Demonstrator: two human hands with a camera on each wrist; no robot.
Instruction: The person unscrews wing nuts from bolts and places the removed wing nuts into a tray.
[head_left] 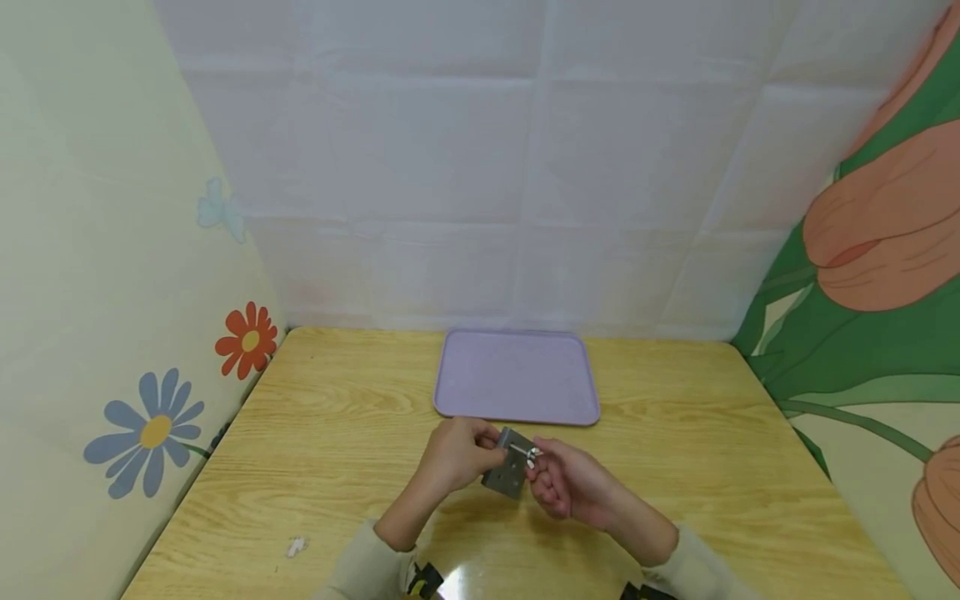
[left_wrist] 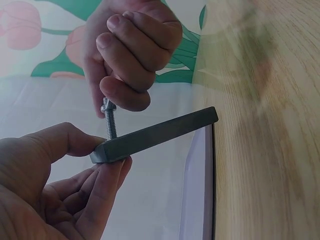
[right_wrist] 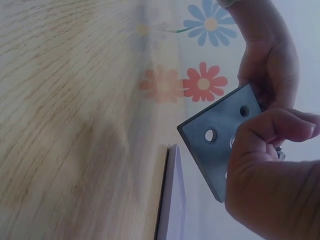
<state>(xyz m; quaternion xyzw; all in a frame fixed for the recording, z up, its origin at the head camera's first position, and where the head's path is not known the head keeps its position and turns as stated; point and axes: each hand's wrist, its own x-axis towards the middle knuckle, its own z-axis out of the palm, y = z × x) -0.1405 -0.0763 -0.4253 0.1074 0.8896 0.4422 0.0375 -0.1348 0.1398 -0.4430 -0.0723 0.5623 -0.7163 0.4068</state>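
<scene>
My left hand [head_left: 456, 457] grips a dark grey metal plate [head_left: 507, 477] by one edge, thumb on one face and fingers on the other. Several round holes pierce the plate [right_wrist: 200, 145], as the right wrist view shows. A silver threaded bolt [left_wrist: 111, 126] stands up from the plate close to the left thumb. At the bolt's outer end is a small silver piece [head_left: 532, 455], which looks winged. My right hand [head_left: 573, 485] pinches this end between thumb and forefinger, its other fingers curled. The fingertips partly hide that piece in the left wrist view.
Behind the hands, a light purple tray [head_left: 517, 377] lies flat on the wood-grain table [head_left: 337, 450]. A small white scrap [head_left: 297, 547] is at the table's near left. A white sheet [head_left: 465, 167] hangs along the back, with flower-patterned panels on both sides.
</scene>
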